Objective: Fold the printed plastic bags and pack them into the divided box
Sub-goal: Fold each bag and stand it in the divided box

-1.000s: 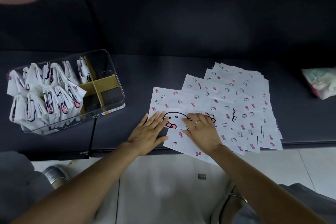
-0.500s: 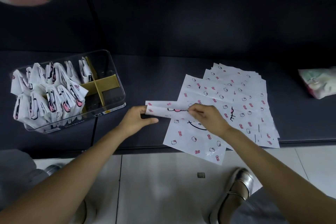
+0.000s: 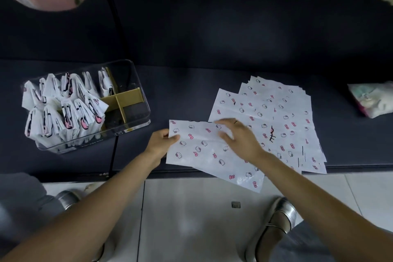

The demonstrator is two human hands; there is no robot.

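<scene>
1. Looking down from a head-worn camera, a person works one printed plastic bag [image 3: 204,151] at the near edge of a dark counter [image 3: 191,91]; its near corner hangs past the edge, over a pale tiled floor [image 3: 191,219].

2. That bag lies doubled over lengthwise, white with small pink bows and cat faces. It sits close to the body, probably so that both hands can reach it easily.

3. The left hand [image 3: 161,142] holds the bag's left edge. The thumb lies on top and the curled fingers seem tucked beneath, pinching the plastic, likely to anchor that end.

4. The right hand [image 3: 238,136] rests on top of the bag near its middle. Its fingers are fairly straight and a little spread, touching the plastic without gripping, apparently to flatten the fold. It is slightly blurred, so how hard it presses cannot be told.

5. A fanned stack of unfolded bags [image 3: 276,117] lies just right of the hands, partly under the bag in hand, handy for the next pick.

6. A clear divided box [image 3: 136,83] stands well to the left. Folded bags [image 3: 63,110] stand upright in its left sections; the right sections, around tan dividers [image 3: 123,100], look free.

7. Judging by this, folding of the bag is partway through, with more folds needed before packing.
</scene>
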